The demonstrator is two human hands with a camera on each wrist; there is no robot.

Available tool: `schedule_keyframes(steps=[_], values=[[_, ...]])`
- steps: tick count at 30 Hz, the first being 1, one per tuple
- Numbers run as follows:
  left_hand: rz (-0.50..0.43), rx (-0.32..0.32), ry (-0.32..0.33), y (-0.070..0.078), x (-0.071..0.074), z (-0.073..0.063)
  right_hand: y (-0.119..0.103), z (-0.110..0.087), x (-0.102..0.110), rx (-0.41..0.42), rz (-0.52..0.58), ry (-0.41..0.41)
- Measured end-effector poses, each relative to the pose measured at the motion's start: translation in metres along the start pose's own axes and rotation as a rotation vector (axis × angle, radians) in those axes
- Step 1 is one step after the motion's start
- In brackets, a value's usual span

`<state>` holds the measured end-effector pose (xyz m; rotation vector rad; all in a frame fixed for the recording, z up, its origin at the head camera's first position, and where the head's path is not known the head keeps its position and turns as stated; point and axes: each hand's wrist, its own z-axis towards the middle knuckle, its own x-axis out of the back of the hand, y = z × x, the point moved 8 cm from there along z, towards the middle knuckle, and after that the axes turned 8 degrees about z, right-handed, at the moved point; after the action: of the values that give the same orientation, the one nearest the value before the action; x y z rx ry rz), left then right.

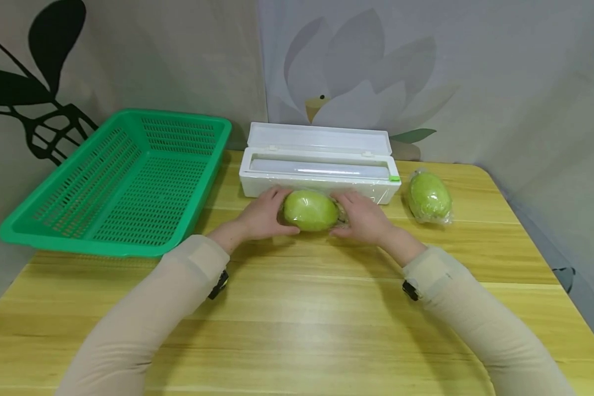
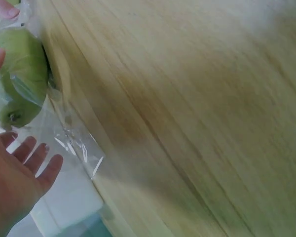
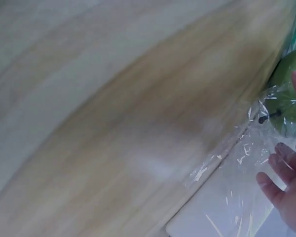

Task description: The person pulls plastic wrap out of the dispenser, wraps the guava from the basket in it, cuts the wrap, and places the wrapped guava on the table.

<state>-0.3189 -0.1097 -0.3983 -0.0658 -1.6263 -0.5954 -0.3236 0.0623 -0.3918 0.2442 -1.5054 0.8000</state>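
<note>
A green pear (image 1: 309, 210) lies sideways in clear film close in front of a white cling film dispenser (image 1: 322, 184). My left hand (image 1: 267, 214) holds its left end, thumb in front and fingers behind. At the stem end, my right hand (image 1: 363, 216) holds it the same way. Loose clear film (image 3: 241, 158) stretches from the pear over the dispenser, past the spread outer fingers of my right hand. In the left wrist view, more film trails beside the pear's blossom end. The dispenser's lid stands raised, with the film roll (image 1: 317, 168) inside.
Another green pear wrapped in film (image 1: 429, 196) sits right of the dispenser. A green perforated plastic basket (image 1: 215, 165) occupies the left side of the wooden table (image 1: 297, 330). A patterned cloth (image 1: 500, 82) hangs behind the table.
</note>
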Motion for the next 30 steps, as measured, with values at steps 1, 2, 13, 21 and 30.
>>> schedule_keyframes(steps=[1,2,13,21,30], values=[[0.006,0.002,-0.001,0.001,0.001,0.000,0.001,-0.001,0.001,-0.005,0.000,0.000],[0.011,0.004,-0.001,0.001,0.002,0.001,0.002,-0.003,0.002,-0.010,-0.002,-0.001],[-0.049,-0.021,0.207,0.029,0.053,0.013,0.038,-0.030,0.055,-0.170,0.094,0.230],[-0.116,-0.029,0.212,0.054,0.070,0.030,0.095,-0.046,0.076,-0.374,0.229,0.374],[-0.141,-0.088,0.172,0.094,0.065,0.051,0.111,-0.032,0.063,-0.388,0.069,0.168]])
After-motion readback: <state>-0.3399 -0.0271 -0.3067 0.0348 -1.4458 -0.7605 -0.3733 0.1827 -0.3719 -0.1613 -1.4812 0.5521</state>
